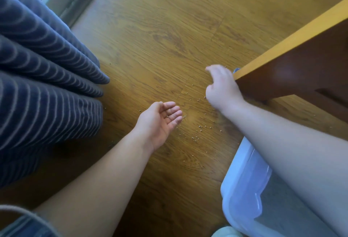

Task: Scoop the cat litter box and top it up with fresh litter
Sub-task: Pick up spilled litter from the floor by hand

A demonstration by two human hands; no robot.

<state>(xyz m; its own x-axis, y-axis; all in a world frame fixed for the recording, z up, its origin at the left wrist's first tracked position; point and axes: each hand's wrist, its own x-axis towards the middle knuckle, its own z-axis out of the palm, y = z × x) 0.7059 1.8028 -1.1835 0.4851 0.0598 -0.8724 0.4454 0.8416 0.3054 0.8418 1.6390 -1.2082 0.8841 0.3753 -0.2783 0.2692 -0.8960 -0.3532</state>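
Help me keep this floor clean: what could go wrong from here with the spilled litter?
1. Litter grains lie scattered on the wood floor; sweeping could push some under the cabinet or the curtain.
2. The left hand is cupped palm up, so any grains gathered there may spill before reaching the litter box.
3. The right hand is close to the cabinet corner and could knock it.
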